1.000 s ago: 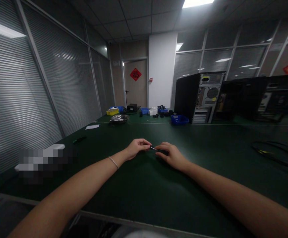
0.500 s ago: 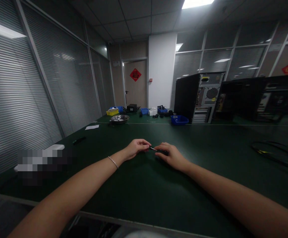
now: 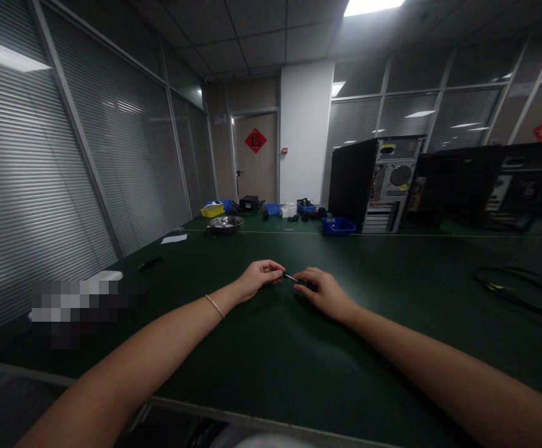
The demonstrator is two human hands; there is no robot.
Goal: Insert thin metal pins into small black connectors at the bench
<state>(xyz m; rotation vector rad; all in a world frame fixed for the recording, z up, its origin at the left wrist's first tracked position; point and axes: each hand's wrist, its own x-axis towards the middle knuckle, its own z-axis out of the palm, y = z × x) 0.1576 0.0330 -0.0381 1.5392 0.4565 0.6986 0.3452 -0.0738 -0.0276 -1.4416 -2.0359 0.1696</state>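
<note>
Over the middle of the green table [image 3: 252, 367], my left hand [image 3: 260, 278] pinches a small dark piece at its fingertips, too small to name. My right hand [image 3: 320, 289] is closed round the dark handle of a screwdriver-like tool [image 3: 291, 277]. The tool's thin metal shaft points left, and its end meets the dark piece at my left fingertips. A bracelet circles my left wrist.
At the back stand a metal bowl [image 3: 225, 224], a blue bin [image 3: 338, 226], a yellow bin [image 3: 211, 210] and a computer case [image 3: 376, 186]. Black cables [image 3: 523, 289] lie right. A dark green-marked tool [image 3: 150, 263] and white paper [image 3: 174, 239] lie left.
</note>
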